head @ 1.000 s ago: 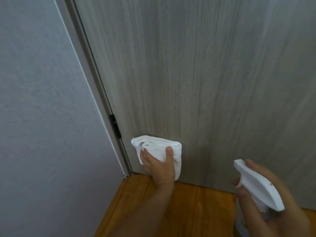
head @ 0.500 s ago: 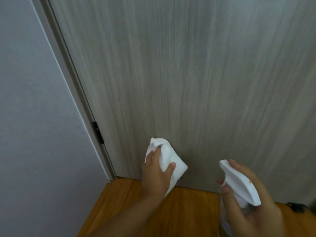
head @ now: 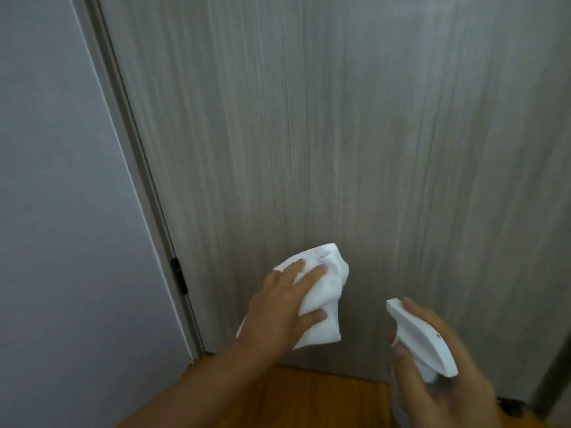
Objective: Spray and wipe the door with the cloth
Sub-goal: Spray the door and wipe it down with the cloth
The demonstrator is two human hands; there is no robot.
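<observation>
The left hand (head: pixel 279 307) presses a bunched white cloth (head: pixel 321 301) flat against the lower part of the grey wood-grain door (head: pixel 340 134), fingers spread over the fabric and thumb curled round its lower fold. The cloth sits low on the door, a little above the bottom edge, roughly midway between the hinge side and the right hand (head: pixel 445 366). That hand is wrapped round the neck of a white spray bottle (head: pixel 421 341), with its fingers in front of the trigger and the nozzle pointing up and left toward the door; the nozzle is near the surface but apart from it (the bottle's body is mostly hidden below the hand and blurred).

On the left, the door's edge runs diagonally down beside a pale frame (head: pixel 129 168) and a plain light wall (head: pixel 55 211). A small black hinge (head: pixel 178 274) sits on that edge, well left of the cloth. The door's bottom edge meets a brown wooden floor (head: pixel 309 393) just below both hands. Above the cloth the door face is broad and unbroken up to the top of the view. At the far right a dark upright strip (head: pixel 553 366) stands at the door's lower corner; what it is cannot be told.

No brand, label or legible writing shows on the bottle, cloth or door; one small orange speck marks the sprayer head.
</observation>
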